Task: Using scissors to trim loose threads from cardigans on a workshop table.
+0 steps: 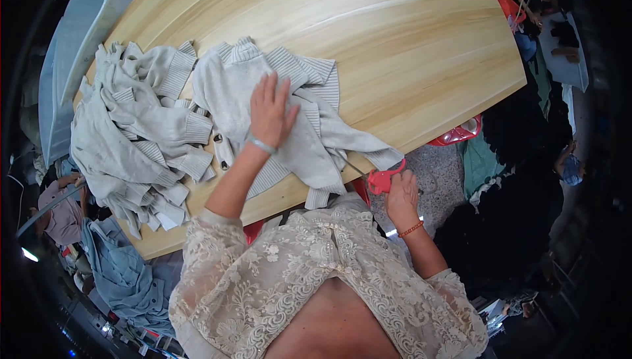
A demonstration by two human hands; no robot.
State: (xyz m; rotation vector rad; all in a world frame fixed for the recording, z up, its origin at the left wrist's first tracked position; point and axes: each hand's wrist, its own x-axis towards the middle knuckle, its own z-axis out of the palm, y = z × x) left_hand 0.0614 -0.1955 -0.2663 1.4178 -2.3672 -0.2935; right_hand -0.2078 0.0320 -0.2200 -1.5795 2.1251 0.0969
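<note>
A pale grey knitted sweater (227,79) lies spread on the wooden table (421,43), with its ribbed collar toward the far side. My left hand (270,110) rests on it, palm down and fingers outstretched. One sleeve (368,145) runs to the right, over the table's near edge. Beside that sleeve's end, my right hand (401,198) is closed round red-handled scissors (380,181). Their thin metal blades point away to the left, toward the sweater, and the tips are partly hidden by it.
A heap of similar pale knitwear (135,135) lies at the left of the table. Bluish-grey cloth (125,270) hangs below the left edge. A large black pile (507,221) stands at the right, near green cloth (482,165). A translucent panel (92,36) borders the far left.
</note>
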